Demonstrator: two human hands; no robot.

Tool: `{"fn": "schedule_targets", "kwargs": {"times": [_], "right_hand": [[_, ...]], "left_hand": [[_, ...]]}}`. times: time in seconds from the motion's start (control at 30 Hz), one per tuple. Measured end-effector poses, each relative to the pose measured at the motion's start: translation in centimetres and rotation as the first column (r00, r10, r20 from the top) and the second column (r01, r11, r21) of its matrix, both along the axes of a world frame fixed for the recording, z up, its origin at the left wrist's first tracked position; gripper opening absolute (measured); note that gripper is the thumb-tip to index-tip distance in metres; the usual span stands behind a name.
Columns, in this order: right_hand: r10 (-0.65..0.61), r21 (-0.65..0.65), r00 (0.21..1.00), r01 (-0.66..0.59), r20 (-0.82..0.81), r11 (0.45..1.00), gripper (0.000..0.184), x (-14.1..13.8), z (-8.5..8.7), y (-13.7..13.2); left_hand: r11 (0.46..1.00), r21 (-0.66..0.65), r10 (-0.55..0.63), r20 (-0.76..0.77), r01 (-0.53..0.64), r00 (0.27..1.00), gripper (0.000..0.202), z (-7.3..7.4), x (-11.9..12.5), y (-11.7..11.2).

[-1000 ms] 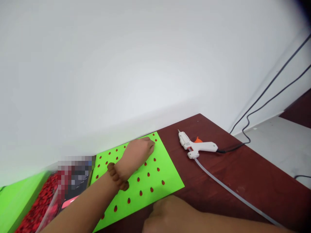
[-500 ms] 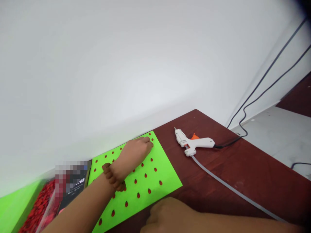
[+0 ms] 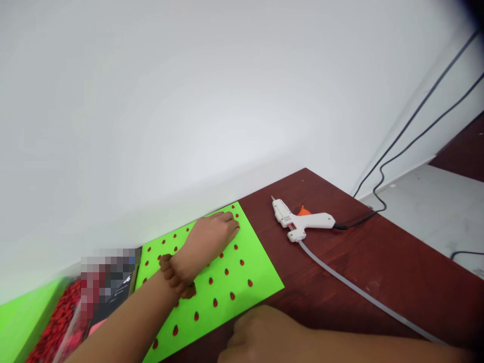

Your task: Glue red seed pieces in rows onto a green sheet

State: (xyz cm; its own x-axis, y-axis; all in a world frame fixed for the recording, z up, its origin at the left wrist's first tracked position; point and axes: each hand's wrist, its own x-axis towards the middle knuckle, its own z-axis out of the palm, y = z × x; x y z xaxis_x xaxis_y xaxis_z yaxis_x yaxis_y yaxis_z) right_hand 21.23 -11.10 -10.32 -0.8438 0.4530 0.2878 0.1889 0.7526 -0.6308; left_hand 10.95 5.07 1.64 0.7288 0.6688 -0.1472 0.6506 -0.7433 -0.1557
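A bright green sheet [image 3: 260, 277] lies on the table, with rows of small red ladybug-like pieces [image 3: 232, 296] spaced across it. Over the far right part of the sheet rests my left hand [image 3: 212, 239], a beaded bracelet at its wrist. Its fingers are curled down and together, and what lies beneath them is hidden. My right hand [image 3: 260, 330] is closed in a fist at the sheet's near edge; the inside of it cannot be seen. To the right of the sheet lies a white glue gun [image 3: 302, 222] with an orange trigger and a long glue stick.
Red pieces in a clear bag [image 3: 56, 327] lie at the left beside a dark phone [image 3: 117, 295]. Another green sheet [image 3: 26, 312] is at the far left. A black cord [image 3: 359, 222] runs off the dark red table [image 3: 378, 262]. The white wall [image 3: 189, 126] rises behind.
Both hands stay almost where they were, and the pieces and glue gun lie as before. Only a slight shift of the camera view shows.
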Motion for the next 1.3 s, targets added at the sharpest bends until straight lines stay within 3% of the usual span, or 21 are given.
{"fn": "schedule_targets", "kwargs": {"times": [0.3,0.8,1.3], "right_hand": [[-0.004,0.003,1.0,0.004,0.021,1.0,0.024,0.3,1.0,0.0],[-0.007,-0.008,0.999,0.007,0.033,1.0,0.021,0.4,1.8,0.0],[0.018,-0.001,0.998,-0.018,0.059,1.0,0.022,0.4,1.7,0.2]], "left_hand": [[0.979,0.045,0.197,0.042,-0.199,0.98,0.023,0.3,1.5,-1.5],[0.985,0.009,0.171,-0.037,-0.171,0.985,0.024,0.6,2.5,-1.4],[0.976,-0.086,0.212,0.194,-0.199,0.958,0.017,-0.6,1.2,0.3]]}}
